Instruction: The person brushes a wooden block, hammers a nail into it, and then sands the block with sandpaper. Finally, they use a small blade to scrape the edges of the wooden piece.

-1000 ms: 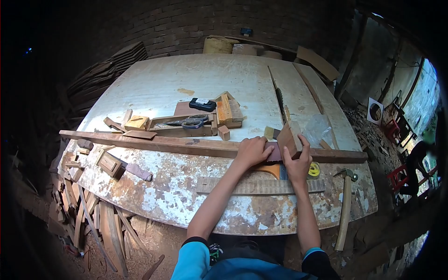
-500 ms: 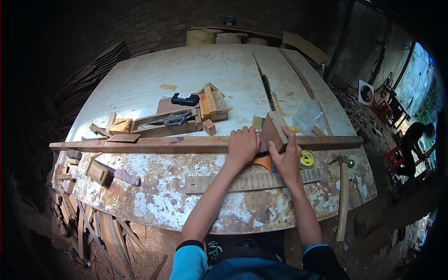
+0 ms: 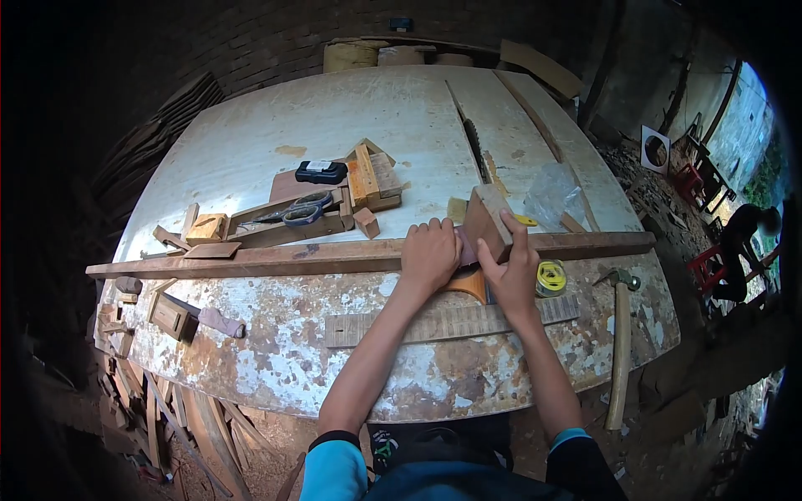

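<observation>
My right hand [image 3: 511, 271] grips a wooden block [image 3: 488, 224], which stands tilted at the long wooden beam [image 3: 334, 258]. Close beside it, my left hand [image 3: 432, 257] has its fingers curled round the edge of a purplish piece [image 3: 468, 249], partly hidden. Below the hands lies an orange-brown handle [image 3: 469, 285]. A yellow tape measure [image 3: 550, 279] is just right of my right hand. Under my forearms lies a flat grey wooden strip [image 3: 434, 327].
A hammer [image 3: 621, 334] lies at the right edge. A saw blade [image 3: 476, 150] protrudes beyond the beam. Scissors [image 3: 307, 210], a black case [image 3: 322, 172] and wood blocks [image 3: 373, 177] are at the back left. A person [image 3: 738, 250] is far right.
The view has shifted slightly, so the table and the things on it appear moved. Both hands stay at the block, with little change in their hold.
</observation>
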The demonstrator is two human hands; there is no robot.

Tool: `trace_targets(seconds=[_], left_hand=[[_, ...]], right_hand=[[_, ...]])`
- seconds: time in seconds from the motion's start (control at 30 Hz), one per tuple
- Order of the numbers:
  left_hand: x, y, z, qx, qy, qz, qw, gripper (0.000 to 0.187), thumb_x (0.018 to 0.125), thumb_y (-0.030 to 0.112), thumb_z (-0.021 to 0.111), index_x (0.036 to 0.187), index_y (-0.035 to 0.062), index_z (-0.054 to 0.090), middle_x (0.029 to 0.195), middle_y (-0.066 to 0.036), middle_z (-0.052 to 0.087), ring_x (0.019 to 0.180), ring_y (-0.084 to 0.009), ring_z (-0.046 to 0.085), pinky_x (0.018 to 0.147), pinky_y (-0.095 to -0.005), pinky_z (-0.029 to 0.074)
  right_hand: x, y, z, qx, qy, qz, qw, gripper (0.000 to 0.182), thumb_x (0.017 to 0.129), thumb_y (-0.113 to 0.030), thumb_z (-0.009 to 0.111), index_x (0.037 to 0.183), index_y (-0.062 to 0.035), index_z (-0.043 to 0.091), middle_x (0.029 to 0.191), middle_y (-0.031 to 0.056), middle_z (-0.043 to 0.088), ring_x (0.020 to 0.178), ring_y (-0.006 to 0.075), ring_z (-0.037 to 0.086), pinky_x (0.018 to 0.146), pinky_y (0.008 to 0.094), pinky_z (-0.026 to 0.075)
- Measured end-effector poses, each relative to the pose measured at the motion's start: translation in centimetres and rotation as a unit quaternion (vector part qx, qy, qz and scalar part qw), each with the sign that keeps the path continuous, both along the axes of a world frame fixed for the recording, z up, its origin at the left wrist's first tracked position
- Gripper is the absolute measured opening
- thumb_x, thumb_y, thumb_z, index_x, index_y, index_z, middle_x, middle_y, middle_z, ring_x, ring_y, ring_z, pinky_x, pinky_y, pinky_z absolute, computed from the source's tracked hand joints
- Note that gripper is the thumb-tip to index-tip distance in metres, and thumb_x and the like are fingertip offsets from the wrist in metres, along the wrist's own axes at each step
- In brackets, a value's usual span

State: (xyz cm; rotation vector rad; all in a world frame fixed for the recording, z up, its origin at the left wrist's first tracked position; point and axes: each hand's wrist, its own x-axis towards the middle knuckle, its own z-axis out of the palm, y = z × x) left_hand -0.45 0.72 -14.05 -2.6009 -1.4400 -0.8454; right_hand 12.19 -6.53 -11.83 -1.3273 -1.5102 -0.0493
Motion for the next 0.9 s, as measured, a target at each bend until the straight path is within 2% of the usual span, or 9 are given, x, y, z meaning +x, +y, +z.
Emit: trace_targets(seconds=[0.07, 0.23, 0.47, 0.6, 0.7, 0.73, 0.8, 0.83, 0.9], left_hand=[[0.0, -0.4, -0.3, 0.002, 0.008, -0.002, 1.0, 0.023, 0.087, 0.023, 0.048, 0.084, 0.0024, 0.057, 0.081, -0.018, 0.062, 0.075, -0.0324, 0.062, 0.073, -0.0433, 0.045], [0.6, -0.1, -0.4, -0.005, -0.001, 0.019, 1.0, 0.022, 0.087, 0.022, 0.048, 0.083, 0.0022, 0.057, 0.079, -0.018, 0.062, 0.074, -0.033, 0.062, 0.073, -0.0431, 0.045], [0.6, -0.2, -0.5, -0.011, -0.022, 0.034, 0.999, 0.022, 0.086, 0.021, 0.048, 0.081, 0.0013, 0.058, 0.078, -0.018, 0.062, 0.073, -0.0334, 0.062, 0.072, -0.0433, 0.046], [0.5, 0.4, -0.8, 0.035, -0.021, 0.016, 0.999, 0.022, 0.086, 0.021, 0.049, 0.078, 0.0023, 0.059, 0.076, -0.017, 0.063, 0.07, -0.0317, 0.063, 0.069, -0.0415, 0.047], [0.3, 0.2, -0.6, 0.011, -0.021, 0.008, 1.0, 0.024, 0.087, 0.021, 0.046, 0.079, 0.002, 0.058, 0.077, -0.018, 0.062, 0.071, -0.0343, 0.062, 0.071, -0.0444, 0.046], [0.3, 0.2, -0.4, 0.01, -0.02, 0.011, 1.0, 0.025, 0.087, 0.022, 0.046, 0.079, 0.0021, 0.058, 0.077, -0.018, 0.062, 0.071, -0.0344, 0.062, 0.07, -0.0446, 0.046], [0.5, -0.1, -0.7, 0.009, -0.025, 0.011, 1.0, 0.025, 0.088, 0.022, 0.045, 0.079, 0.0022, 0.058, 0.077, -0.018, 0.063, 0.07, -0.0346, 0.062, 0.069, -0.0451, 0.046], [0.5, 0.1, -0.8, 0.015, -0.027, 0.01, 0.999, 0.026, 0.088, 0.022, 0.045, 0.079, 0.0022, 0.058, 0.077, -0.018, 0.063, 0.07, -0.0346, 0.062, 0.069, -0.0452, 0.046], [0.3, 0.0, -0.8, 0.019, -0.029, 0.009, 0.999, 0.026, 0.088, 0.022, 0.045, 0.079, 0.0022, 0.058, 0.076, -0.018, 0.063, 0.07, -0.0345, 0.062, 0.068, -0.0451, 0.046]], right_hand=[[-0.3, 3.2, 1.1, -0.079, 0.035, 0.009, 0.996, 0.05, 0.077, -0.006, 0.067, 0.121, -0.0023, 0.045, 0.11, 0.0243, 0.06, 0.1, 0.0426, 0.059, 0.083, 0.0443, 0.05], [-0.4, -2.9, -1.0, -0.012, 0.031, 0.013, 0.999, 0.051, 0.077, -0.004, 0.066, 0.123, -0.0018, 0.045, 0.113, 0.0254, 0.059, 0.105, 0.0417, 0.058, 0.087, 0.0423, 0.048], [-0.1, 3.3, 0.5, -0.016, 0.008, -0.006, 1.0, 0.051, 0.075, -0.006, 0.067, 0.121, -0.0028, 0.045, 0.11, 0.0239, 0.06, 0.101, 0.0419, 0.059, 0.084, 0.0433, 0.049], [0.8, -3.7, 0.3, -0.027, 0.015, 0.009, 0.999, 0.048, 0.076, -0.007, 0.065, 0.119, -0.003, 0.046, 0.105, 0.0233, 0.062, 0.095, 0.0385, 0.063, 0.079, 0.0427, 0.05], [2.4, -8.5, 3.5, -0.169, 0.073, 0.065, 0.981, 0.049, 0.077, -0.007, 0.063, 0.121, -0.0041, 0.042, 0.107, 0.019, 0.059, 0.096, 0.0311, 0.062, 0.081, 0.039, 0.05], [2.8, -8.5, 3.3, -0.16, 0.226, 0.086, 0.957, 0.05, 0.077, -0.007, 0.062, 0.122, -0.0048, 0.041, 0.108, 0.0171, 0.057, 0.098, 0.0289, 0.06, 0.083, 0.0376, 0.049], [3.9, -8.3, 1.8, -0.14, 0.509, 0.123, 0.841, 0.052, 0.078, -0.008, 0.06, 0.124, -0.0063, 0.037, 0.109, 0.0135, 0.052, 0.101, 0.0244, 0.056, 0.086, 0.0349, 0.048], [4.4, -8.0, 1.7, -0.123, 0.552, 0.146, 0.812, 0.054, 0.079, -0.01, 0.059, 0.127, -0.0076, 0.034, 0.113, 0.0114, 0.044, 0.105, 0.0236, 0.05, 0.088, 0.0351, 0.046], [4.4, -6.9, 1.8, -0.13, 0.573, 0.141, 0.797, 0.051, 0.081, -0.012, 0.059, 0.126, -0.0068, 0.035, 0.114, 0.0126, 0.044, 0.106, 0.0224, 0.049, 0.089, 0.0348, 0.045]])
